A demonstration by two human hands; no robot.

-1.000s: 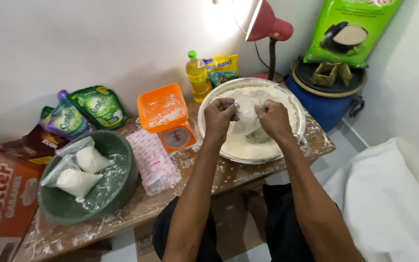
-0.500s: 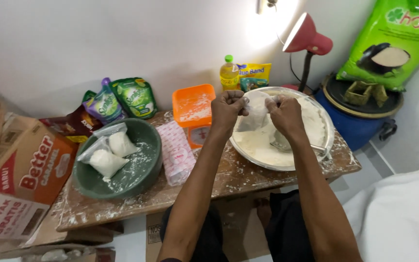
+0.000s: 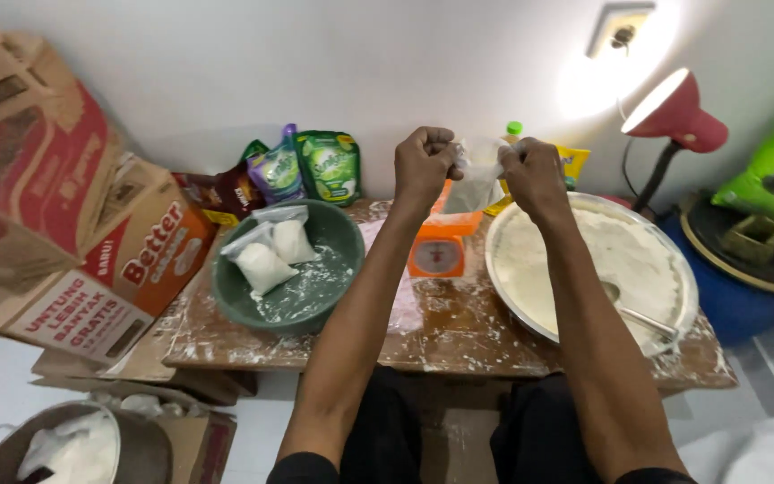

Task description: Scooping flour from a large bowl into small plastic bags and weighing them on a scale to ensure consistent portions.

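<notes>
Nearest the camera, at the lower left, a metal pot [image 3: 42,448] sits on the floor with white stuff in it, next to flattened cardboard [image 3: 136,372]. The person's two forearms rise from the bottom edge and reach out over a flour-dusted wooden desk [image 3: 459,332].

On the desk's left part stands a green plastic basin [image 3: 293,264] dusted with white powder; two filled, tied clear bags of flour [image 3: 270,255] lie in it against its left wall. A spare stack of clear plastic bags [image 3: 402,300] lies flat between the basin and a small orange kitchen scale [image 3: 436,251]. To the right, a wide round metal tray [image 3: 584,269] is spread with white flour, and a metal spoon [image 3: 638,312] rests in it near the right rim.

Above the scale, both hands are raised and meet. The left hand [image 3: 423,163] and the right hand [image 3: 532,175] each have their fingers curled shut, pinching the top of a small clear plastic bag [image 3: 477,184] with some flour in it; the bag hangs between them in the air, clear of the desk, over the scale's orange pan.

Farther back along the white wall lean green and purple refill pouches [image 3: 306,166] and a dark packet [image 3: 217,193]. Printed cardboard boxes [image 3: 73,206] pile up at the left. At the right, a red desk lamp [image 3: 674,116] shines, beside a blue barrel [image 3: 745,287] with a round lid.
</notes>
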